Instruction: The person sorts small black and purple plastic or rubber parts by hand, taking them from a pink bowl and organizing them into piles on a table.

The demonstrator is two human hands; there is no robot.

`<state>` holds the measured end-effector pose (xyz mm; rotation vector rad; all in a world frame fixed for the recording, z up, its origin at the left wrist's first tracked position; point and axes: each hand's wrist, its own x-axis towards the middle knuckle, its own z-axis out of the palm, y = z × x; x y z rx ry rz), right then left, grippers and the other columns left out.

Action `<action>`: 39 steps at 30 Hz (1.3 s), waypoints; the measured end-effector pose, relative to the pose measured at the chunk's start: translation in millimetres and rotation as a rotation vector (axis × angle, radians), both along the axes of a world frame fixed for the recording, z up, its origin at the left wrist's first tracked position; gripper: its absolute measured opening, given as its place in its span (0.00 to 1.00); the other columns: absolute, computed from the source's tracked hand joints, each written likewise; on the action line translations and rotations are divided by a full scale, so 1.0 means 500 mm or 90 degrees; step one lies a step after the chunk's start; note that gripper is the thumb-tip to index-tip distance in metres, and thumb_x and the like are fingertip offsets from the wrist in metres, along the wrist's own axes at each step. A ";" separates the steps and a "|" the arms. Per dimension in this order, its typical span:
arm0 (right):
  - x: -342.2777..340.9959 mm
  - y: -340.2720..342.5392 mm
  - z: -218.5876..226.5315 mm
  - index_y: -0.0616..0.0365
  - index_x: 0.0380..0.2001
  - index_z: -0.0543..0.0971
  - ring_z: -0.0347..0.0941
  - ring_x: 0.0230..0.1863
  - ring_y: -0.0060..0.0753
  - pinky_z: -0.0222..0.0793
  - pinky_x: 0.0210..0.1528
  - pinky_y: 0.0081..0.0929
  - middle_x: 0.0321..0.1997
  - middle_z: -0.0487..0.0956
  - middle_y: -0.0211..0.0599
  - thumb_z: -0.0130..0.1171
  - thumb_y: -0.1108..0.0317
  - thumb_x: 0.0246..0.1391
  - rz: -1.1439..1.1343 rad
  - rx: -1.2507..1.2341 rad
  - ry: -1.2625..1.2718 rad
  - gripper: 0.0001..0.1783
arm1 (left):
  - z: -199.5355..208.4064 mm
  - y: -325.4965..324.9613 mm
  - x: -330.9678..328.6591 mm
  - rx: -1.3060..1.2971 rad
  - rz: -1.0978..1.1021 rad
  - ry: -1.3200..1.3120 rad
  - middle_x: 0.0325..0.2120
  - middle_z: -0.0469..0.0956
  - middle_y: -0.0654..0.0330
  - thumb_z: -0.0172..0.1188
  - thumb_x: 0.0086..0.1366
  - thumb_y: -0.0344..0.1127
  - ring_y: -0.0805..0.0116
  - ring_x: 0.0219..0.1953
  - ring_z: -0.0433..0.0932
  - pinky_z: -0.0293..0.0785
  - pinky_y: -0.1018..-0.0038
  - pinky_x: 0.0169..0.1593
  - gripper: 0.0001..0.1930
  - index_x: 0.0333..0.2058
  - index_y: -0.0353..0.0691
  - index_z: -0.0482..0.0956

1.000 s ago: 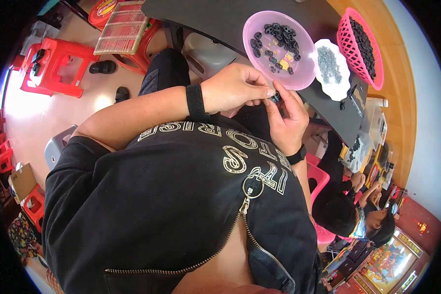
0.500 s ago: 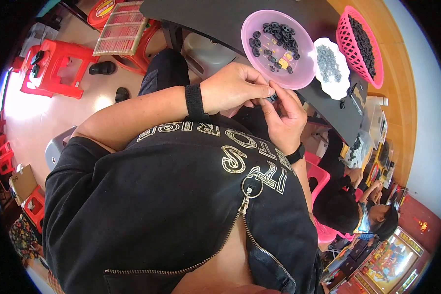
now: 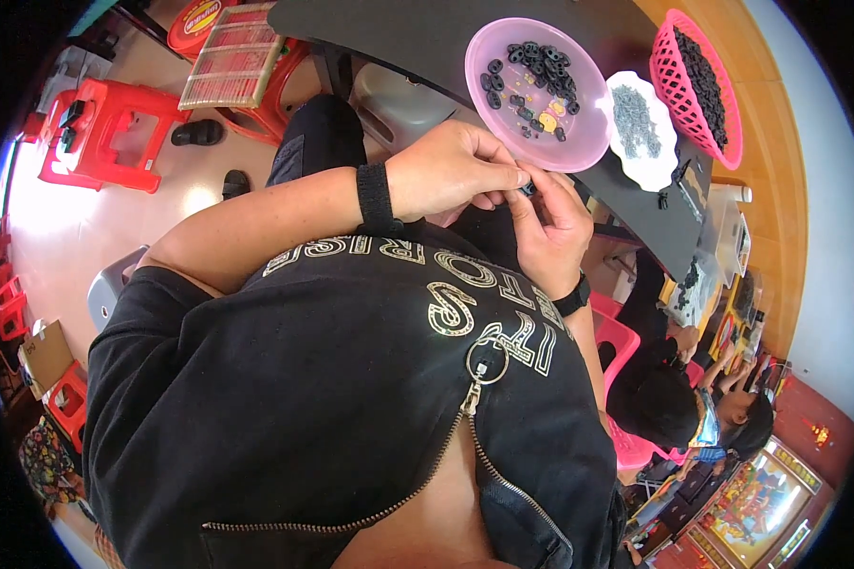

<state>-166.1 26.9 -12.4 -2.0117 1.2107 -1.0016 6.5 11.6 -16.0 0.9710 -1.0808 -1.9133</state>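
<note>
Both hands meet in front of my chest, close to the near rim of a pink bowl. Thumb and finger of my left hand are pinched together at a small black part. My right hand grips the same part from the right with thumb and curled fingers. Fingertips cover most of it, so its full shape is hidden. Black oval pieces with holes lie in the bowl, with some yellow patches beside them.
On the dark table, a white scalloped dish holds tiny grey pieces, and a pink lattice basket holds many black pieces. Red stools stand on the floor at left. Other people sit at the right.
The fingers of my right hand have shifted slightly around the small part. Both hands otherwise stay in the same place.
</note>
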 end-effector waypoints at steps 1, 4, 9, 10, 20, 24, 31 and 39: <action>-0.001 -0.001 -0.002 0.62 0.40 0.77 0.73 0.28 0.29 0.69 0.32 0.21 0.31 0.77 0.39 0.63 0.74 0.44 -0.002 -0.030 0.000 0.16 | -0.001 0.000 0.000 0.003 -0.001 0.009 0.22 0.74 0.67 0.59 0.60 0.36 0.83 0.23 0.71 0.69 0.86 0.29 0.09 0.29 0.35 0.78; 0.000 -0.002 0.004 0.62 0.38 0.77 0.75 0.30 0.34 0.70 0.34 0.23 0.32 0.78 0.42 0.63 0.75 0.44 -0.002 -0.061 0.048 0.15 | -0.003 -0.001 0.000 0.003 -0.004 -0.005 0.22 0.75 0.67 0.59 0.60 0.36 0.83 0.24 0.71 0.70 0.87 0.30 0.09 0.29 0.35 0.78; 0.000 -0.001 0.009 0.62 0.37 0.77 0.74 0.28 0.36 0.70 0.32 0.24 0.30 0.77 0.41 0.62 0.75 0.44 0.011 -0.109 0.085 0.13 | 0.001 0.001 0.001 0.015 -0.006 0.004 0.23 0.76 0.66 0.59 0.60 0.35 0.83 0.24 0.72 0.70 0.87 0.31 0.08 0.30 0.35 0.78; -0.002 -0.001 0.010 0.62 0.36 0.77 0.73 0.27 0.36 0.69 0.32 0.24 0.29 0.77 0.41 0.62 0.75 0.44 0.016 -0.116 0.096 0.12 | 0.001 0.001 0.001 0.018 -0.012 0.006 0.23 0.76 0.66 0.59 0.60 0.35 0.83 0.24 0.72 0.70 0.87 0.31 0.08 0.30 0.35 0.78; -0.011 -0.002 -0.007 0.64 0.43 0.76 0.69 0.31 0.15 0.65 0.33 0.13 0.37 0.75 0.31 0.62 0.79 0.45 -0.016 0.000 -0.018 0.18 | -0.007 -0.002 0.000 0.018 0.004 0.015 0.24 0.75 0.67 0.59 0.60 0.36 0.83 0.24 0.71 0.70 0.87 0.30 0.09 0.32 0.36 0.77; -0.019 -0.005 -0.006 0.62 0.38 0.78 0.68 0.25 0.18 0.66 0.28 0.15 0.27 0.74 0.31 0.65 0.77 0.41 -0.042 0.019 -0.073 0.16 | -0.003 -0.002 0.000 0.020 0.019 0.009 0.25 0.75 0.67 0.57 0.62 0.38 0.82 0.26 0.71 0.70 0.85 0.31 0.10 0.33 0.37 0.77; -0.092 -0.101 0.107 0.63 0.38 0.79 0.67 0.27 0.14 0.64 0.31 0.14 0.30 0.77 0.28 0.62 0.76 0.46 -0.160 0.185 -0.163 0.13 | -0.005 -0.007 0.009 0.045 0.028 -0.023 0.27 0.75 0.66 0.52 0.64 0.38 0.81 0.27 0.71 0.69 0.84 0.32 0.10 0.38 0.39 0.75; -0.157 -0.242 0.112 0.69 0.40 0.76 0.72 0.26 0.19 0.67 0.28 0.15 0.28 0.78 0.34 0.59 0.74 0.49 -0.245 0.113 -0.173 0.14 | -0.013 -0.012 0.021 0.049 0.023 0.003 0.27 0.75 0.66 0.50 0.65 0.34 0.80 0.27 0.72 0.70 0.84 0.31 0.08 0.38 0.38 0.74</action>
